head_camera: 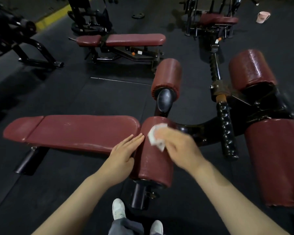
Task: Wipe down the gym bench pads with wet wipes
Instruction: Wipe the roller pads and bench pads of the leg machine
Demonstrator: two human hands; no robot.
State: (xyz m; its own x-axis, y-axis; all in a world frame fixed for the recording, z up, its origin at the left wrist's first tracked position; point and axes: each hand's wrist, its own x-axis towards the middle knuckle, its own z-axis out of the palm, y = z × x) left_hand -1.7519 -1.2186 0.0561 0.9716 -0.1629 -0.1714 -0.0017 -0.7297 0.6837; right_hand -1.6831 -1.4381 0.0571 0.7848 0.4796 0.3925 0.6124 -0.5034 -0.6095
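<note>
A dark red roller pad (pixel 153 163) stands in front of me at the end of a long dark red bench pad (pixel 78 131). My right hand (pixel 180 143) holds a crumpled white wet wipe (pixel 155 136) and presses it on the top of the roller; the hand is blurred. My left hand (pixel 124 153) lies flat with straight fingers against the roller's left side, next to the bench pad's end. A second red roller (pixel 166 77) sits further up on the black frame.
Two large red rollers (pixel 275 160) and a black frame post (pixel 226 126) stand to the right. Another red bench (pixel 122 40) lies behind on the black rubber floor. Machines line the back. My white shoes (pixel 119 211) are below the roller.
</note>
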